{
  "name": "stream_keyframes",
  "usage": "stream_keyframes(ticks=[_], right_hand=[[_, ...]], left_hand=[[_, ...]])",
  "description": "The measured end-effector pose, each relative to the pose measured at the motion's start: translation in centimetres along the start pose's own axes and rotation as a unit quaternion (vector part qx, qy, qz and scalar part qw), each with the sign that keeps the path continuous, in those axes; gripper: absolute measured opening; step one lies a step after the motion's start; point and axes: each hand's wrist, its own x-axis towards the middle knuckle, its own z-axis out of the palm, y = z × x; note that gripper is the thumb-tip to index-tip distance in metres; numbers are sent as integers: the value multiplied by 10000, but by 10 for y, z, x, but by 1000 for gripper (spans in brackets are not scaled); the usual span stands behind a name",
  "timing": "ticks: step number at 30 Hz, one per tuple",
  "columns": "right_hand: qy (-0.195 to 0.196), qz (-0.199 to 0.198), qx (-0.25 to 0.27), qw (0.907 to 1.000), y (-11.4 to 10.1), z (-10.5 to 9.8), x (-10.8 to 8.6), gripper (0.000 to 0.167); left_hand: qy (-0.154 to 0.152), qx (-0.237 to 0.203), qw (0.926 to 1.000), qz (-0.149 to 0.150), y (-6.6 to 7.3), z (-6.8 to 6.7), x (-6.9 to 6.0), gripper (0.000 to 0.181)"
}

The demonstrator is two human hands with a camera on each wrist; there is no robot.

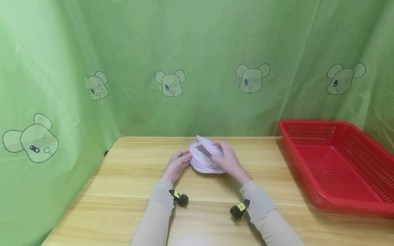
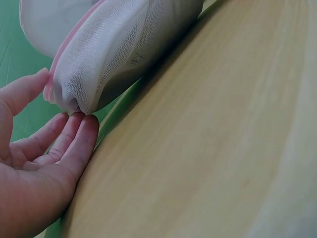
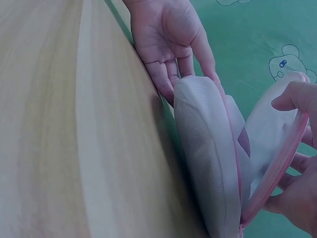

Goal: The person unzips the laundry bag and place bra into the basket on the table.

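Note:
A round white mesh laundry bag with pink zipper trim sits on the table with its lid partly raised. My left hand holds its left edge, thumb on the pink rim and fingertips against the mesh side. On the other side, my right hand grips the raised lid, thumb on one face and fingers on the other. Through the gap something pale with a purplish patch shows inside; its kind cannot be made out.
A red plastic basket with slotted walls stands on the right of the wooden table. Green curtains with bear-head outlines hang behind and at the sides. Small black devices are strapped to both wrists.

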Motion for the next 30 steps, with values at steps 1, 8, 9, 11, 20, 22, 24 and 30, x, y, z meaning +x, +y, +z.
stream_keyframes(ticks=[1,8,9,11,20,22,24,30], right_hand=[[12,17,28,10000,0,-1,0,53],[168,87,278,9994,1,-5,1,53],[205,77,371,9991,1,-6,1,52],[257,69,576,9980,3,-7,1,51],[304,236,1109,9931,5,-11,3,47],[323,321,1207,9916,4,-12,2,47],[325,406,1290,9903,0,-15,-1,47],[391,489,1392,9883,2,-19,-1,45]], left_hand=[[-3,-7,10000,4,0,0,0,45],[-12,-30,10000,58,0,0,-1,43],[-16,-13,10000,69,0,0,-1,43],[-18,-9,10000,67,0,0,-2,43],[-36,-36,10000,79,1,0,-3,43],[-40,-53,10000,74,0,-1,-3,43],[-67,-54,9999,87,0,-1,-2,44],[-212,-5,9998,50,4,-2,-3,46]])
